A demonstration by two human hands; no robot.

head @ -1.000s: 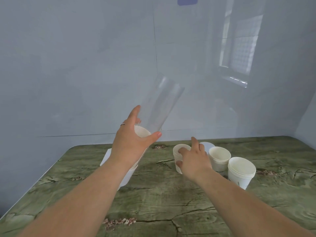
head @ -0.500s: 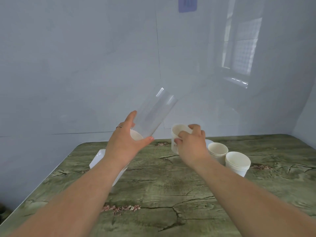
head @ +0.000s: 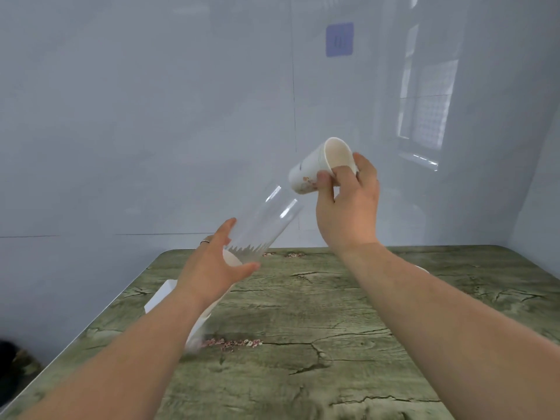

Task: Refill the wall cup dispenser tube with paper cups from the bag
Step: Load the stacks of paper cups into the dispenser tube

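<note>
One paper cup (head: 321,166) in right hand (head: 348,204), left hand (head: 212,268) perhaps gripping tube (head: 263,225).

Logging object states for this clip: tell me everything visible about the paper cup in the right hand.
The paper cup is white, apparently paper, with a small reddish print low on its side and a bluish mark higher up. It is tipped nearly sideways in the air, its open mouth toward the camera, base pointing down-left at the clear tube's upper end without touching it. The right hand pinches it near the rim. It looks empty.
</note>
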